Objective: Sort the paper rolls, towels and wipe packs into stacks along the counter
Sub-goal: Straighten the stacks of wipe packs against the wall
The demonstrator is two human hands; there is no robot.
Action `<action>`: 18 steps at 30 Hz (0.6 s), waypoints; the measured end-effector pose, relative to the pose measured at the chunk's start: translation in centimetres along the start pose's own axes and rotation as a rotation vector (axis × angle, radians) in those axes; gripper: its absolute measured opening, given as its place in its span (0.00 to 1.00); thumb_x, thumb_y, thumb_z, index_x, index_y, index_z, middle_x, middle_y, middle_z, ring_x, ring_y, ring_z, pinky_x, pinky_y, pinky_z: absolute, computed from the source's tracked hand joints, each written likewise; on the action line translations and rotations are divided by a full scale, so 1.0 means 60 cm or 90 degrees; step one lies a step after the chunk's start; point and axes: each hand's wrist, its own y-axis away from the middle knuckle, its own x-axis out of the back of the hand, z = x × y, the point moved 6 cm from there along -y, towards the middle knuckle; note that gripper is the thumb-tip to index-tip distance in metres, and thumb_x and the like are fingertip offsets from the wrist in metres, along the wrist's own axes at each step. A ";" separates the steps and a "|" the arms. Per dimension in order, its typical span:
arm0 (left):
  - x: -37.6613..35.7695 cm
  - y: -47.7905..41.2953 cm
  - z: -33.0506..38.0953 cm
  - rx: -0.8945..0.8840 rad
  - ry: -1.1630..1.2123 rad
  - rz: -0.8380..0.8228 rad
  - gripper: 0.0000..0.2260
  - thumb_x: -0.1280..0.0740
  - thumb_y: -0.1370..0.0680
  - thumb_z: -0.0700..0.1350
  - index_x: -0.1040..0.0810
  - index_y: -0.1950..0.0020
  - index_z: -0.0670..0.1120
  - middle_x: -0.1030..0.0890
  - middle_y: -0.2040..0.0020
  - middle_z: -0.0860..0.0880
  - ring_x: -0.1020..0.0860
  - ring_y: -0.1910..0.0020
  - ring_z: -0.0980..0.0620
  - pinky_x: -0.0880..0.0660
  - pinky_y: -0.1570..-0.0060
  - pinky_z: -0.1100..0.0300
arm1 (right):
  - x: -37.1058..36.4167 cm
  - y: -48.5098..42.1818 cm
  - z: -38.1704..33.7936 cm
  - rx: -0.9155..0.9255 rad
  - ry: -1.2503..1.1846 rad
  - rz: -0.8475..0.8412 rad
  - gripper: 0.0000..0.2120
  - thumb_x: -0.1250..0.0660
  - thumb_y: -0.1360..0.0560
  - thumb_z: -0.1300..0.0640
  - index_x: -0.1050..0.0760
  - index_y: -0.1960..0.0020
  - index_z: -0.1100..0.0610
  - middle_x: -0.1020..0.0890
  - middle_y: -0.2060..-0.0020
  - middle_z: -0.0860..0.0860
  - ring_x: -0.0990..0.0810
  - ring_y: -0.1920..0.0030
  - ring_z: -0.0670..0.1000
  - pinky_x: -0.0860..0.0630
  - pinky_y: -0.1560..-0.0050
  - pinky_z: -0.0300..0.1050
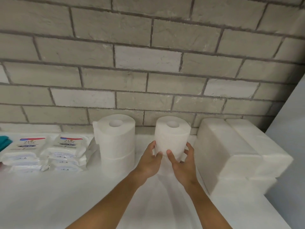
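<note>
Both hands hold one white paper roll (pixel 172 137) upright at the middle of the white counter (pixel 49 195). My left hand (pixel 151 160) grips its lower left side, my right hand (pixel 182 164) its lower right side. Another roll seems to stand under it, mostly hidden by my hands. To the left, two white rolls (pixel 116 142) stand stacked one on the other. Wipe packs (pixel 44 152) with blue and red labels lie in two piles further left. White folded paper towel bundles (pixel 231 154) are stacked at the right.
A grey brick wall (pixel 148 63) runs along the back of the counter. A teal cloth (pixel 5 141) shows at the far left edge. A pale wall or panel (pixel 290 146) closes the right side behind the towel bundles.
</note>
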 end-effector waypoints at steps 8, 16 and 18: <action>0.072 0.009 -0.036 -0.011 0.016 0.019 0.24 0.37 0.19 0.51 0.37 0.24 0.54 0.30 0.27 0.54 0.30 0.28 0.48 0.28 0.31 0.45 | -0.067 0.027 -0.016 0.012 0.001 -0.051 0.40 0.27 0.30 0.44 0.43 0.25 0.49 0.30 0.30 0.51 0.25 0.35 0.57 0.21 0.40 0.57; 0.186 0.079 0.002 -0.019 0.087 0.114 0.04 0.30 0.23 0.37 0.15 0.54 0.44 0.13 0.55 0.49 0.16 0.55 0.47 0.21 0.54 0.54 | -0.076 0.035 -0.010 -0.022 -0.002 -0.053 0.42 0.34 0.34 0.29 0.43 0.25 0.42 0.31 0.29 0.51 0.26 0.33 0.58 0.23 0.38 0.61; 0.240 0.097 -0.003 -0.051 0.167 0.269 0.08 0.30 0.24 0.36 0.20 0.63 0.41 0.16 0.67 0.49 0.20 0.64 0.46 0.24 0.60 0.52 | -0.074 0.035 -0.012 -0.031 -0.010 -0.049 0.43 0.35 0.34 0.28 0.44 0.25 0.40 0.33 0.27 0.51 0.28 0.31 0.59 0.25 0.36 0.62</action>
